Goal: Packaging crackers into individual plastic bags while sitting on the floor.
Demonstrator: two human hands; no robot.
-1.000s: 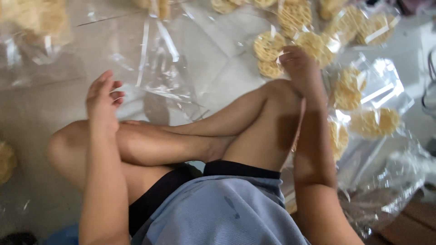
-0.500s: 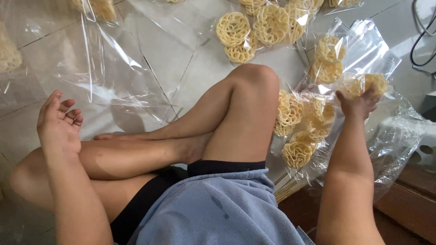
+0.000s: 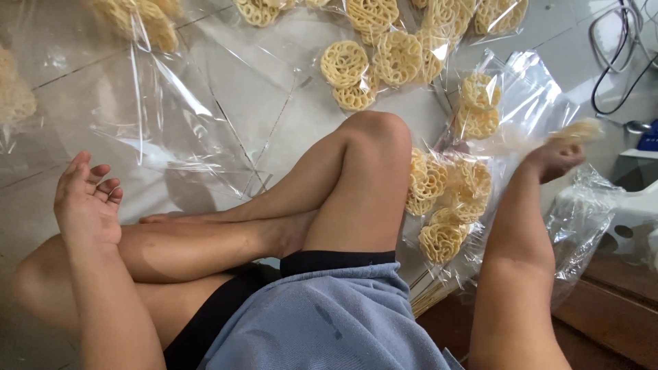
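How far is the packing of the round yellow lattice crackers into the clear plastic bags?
Done: some round yellow lattice crackers already lie inside clear plastic bags. In hand: the right hand lifts one cracker; the left hand is open and holds nothing. Left: loose crackers lie on the clear plastic sheet.

Glossy, crinkled clear plastic bags (image 3: 192, 116); rough, matt lattice crackers (image 3: 345, 63); soft matt blue cloth shorts (image 3: 322, 322)

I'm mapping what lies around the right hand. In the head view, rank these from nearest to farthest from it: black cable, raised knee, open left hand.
From the right hand:
1. Black cable, upper right.
2. Raised knee, centre.
3. Left hand, far left.
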